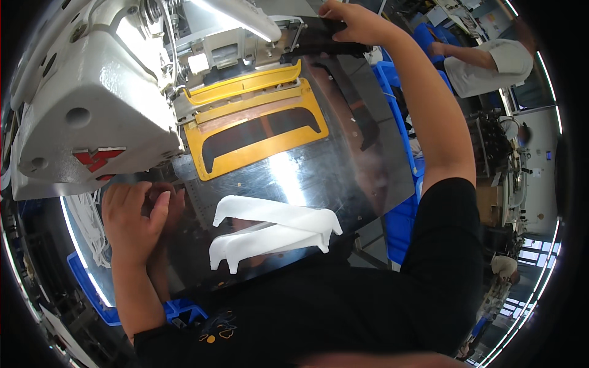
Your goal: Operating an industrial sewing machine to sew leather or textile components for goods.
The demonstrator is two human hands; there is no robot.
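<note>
My right hand (354, 23) reaches to the far edge of the table, its thumb and fingers around the edge of a black piece (316, 32). Close to the sewing machine's head (104, 104), my left hand (136, 214) rests with loosely bent fingers and the thumb apart, holding nothing. A yellow frame-shaped template (257, 158) lies under the machine, with a long dark curved-end piece (264, 132) showing in its opening. Its narrow yellow flap (245, 84) stands raised along the back. Nearer to me, several white curved strips (276, 230) overlap in a loose pile.
A dark strip (353, 101) lies on the metal table (343, 178) right of the template. Blue bins (402, 227) stand beyond the table's right edge, and another blue bin (92, 294) is at lower left. White cords (89, 221) hang at left. Another person (488, 67) works at upper right.
</note>
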